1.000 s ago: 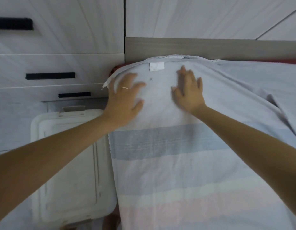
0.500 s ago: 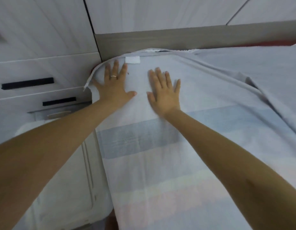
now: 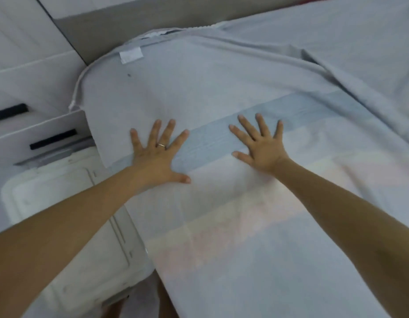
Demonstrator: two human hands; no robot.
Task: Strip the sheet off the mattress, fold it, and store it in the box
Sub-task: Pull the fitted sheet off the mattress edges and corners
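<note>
A pale striped sheet (image 3: 221, 88) lies folded over on the bed, with a white label near its far left edge and blue, cream and pink bands nearer me. My left hand (image 3: 156, 154) presses flat on it by its left edge, fingers spread, a ring on one finger. My right hand (image 3: 260, 145) presses flat on the blue band, fingers spread, about a hand's width to the right. The white plastic box (image 3: 68, 214) stands on the floor left of the bed, its lid on.
White drawers with black handles (image 3: 53, 140) stand at the left, close to the bed corner and behind the box. A grey headboard (image 3: 130, 21) runs along the far side. More loose sheet (image 3: 359, 53) lies bunched at the right.
Both hands have slid toward me across the sheet, from near the label at the far edge down to the blue band. They have also spread further apart.
</note>
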